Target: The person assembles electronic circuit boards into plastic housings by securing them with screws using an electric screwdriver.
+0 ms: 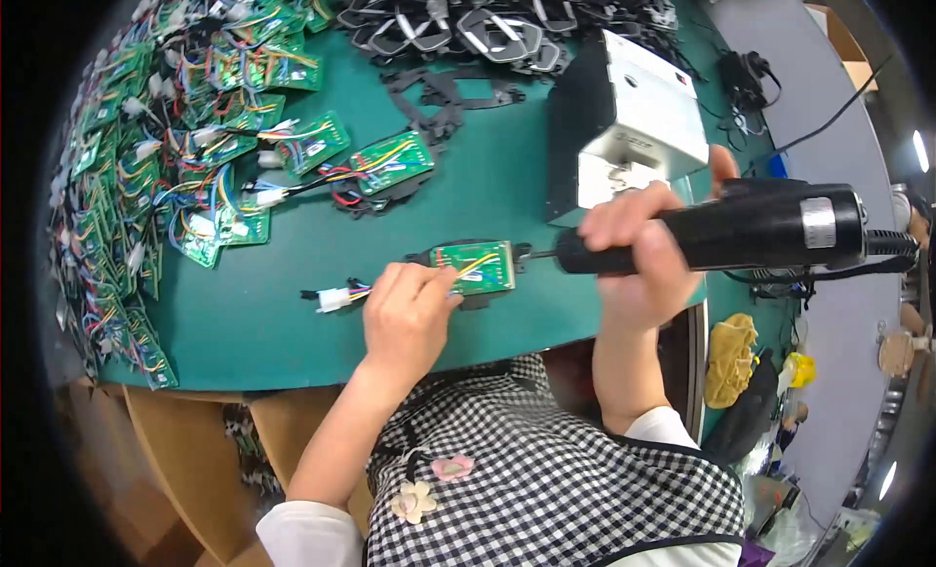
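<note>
My right hand (639, 250) is wrapped round a black electric screwdriver (751, 231), held almost level. The thin bit points left, close to the right end of a green circuit board (487, 265); whether it touches anything cannot be made out. That board lies on a black plastic frame (476, 301) on the table, with yellow wires across its face. My left hand (405, 309) grips its left side, fingers bent and pressed down on it. From under this hand a white connector (333, 300) on short coloured wires sticks out to the left.
Another board (395, 162) sits on a black frame beyond my hands. Many wired boards (117, 187) are heaped along the left of the green table (292, 348). Black plastic frames (458, 31) pile up at the back. A white and black metal box (653, 94) stands behind my right hand.
</note>
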`<state>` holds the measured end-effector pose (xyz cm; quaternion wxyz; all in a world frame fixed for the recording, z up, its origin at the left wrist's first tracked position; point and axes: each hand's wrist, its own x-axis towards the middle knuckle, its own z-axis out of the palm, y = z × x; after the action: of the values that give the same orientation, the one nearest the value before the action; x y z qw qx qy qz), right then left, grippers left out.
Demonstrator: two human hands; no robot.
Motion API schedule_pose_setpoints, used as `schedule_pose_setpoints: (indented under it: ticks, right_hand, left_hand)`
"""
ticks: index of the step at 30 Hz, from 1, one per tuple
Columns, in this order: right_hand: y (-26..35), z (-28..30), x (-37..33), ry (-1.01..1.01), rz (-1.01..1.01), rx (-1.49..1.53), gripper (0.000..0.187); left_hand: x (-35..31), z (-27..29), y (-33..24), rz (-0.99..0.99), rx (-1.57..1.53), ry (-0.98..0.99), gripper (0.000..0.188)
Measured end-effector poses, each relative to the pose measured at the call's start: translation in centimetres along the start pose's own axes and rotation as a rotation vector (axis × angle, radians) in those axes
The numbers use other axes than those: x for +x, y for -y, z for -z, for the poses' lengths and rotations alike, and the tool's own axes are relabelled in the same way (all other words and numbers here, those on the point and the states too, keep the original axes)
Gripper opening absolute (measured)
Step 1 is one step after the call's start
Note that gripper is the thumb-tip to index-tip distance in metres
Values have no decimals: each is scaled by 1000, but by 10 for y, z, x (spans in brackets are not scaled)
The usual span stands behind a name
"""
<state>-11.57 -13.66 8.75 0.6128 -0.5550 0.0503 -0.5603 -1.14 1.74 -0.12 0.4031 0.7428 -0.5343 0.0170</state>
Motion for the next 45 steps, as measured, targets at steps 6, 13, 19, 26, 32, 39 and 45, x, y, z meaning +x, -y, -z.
schedule_pose_setpoints:
  ticks: [6,13,19,26,32,39,45]
  right_hand:
    - [-48,-53,-9,164,-260,112,74]
    - [-60,-62,-6,282,-402,-103,64]
    - [-66,-53,3,584,-272,-146,54]
    - [12,15,31,-43,266,-59,67]
    - [12,61,49,-146,185,-243,60]
    - [15,41,18,-83,24,-145,68]
    - [-5,-25,-39,80,-112,106,80]
  left_hand:
    - [2,-1,-2,6,-10,-19,26]
    - [3,-1,-2,3,-33,-43,14]
    - [6,-6,-8,23,-34,-60,20]
    - [8,3,-9,102,-24,70,37]
    - [20,20,-8,22,86,122,34]
    - [24,18,20,42,-41,230,23]
    - [22,9,20,-27,-33,129,19]
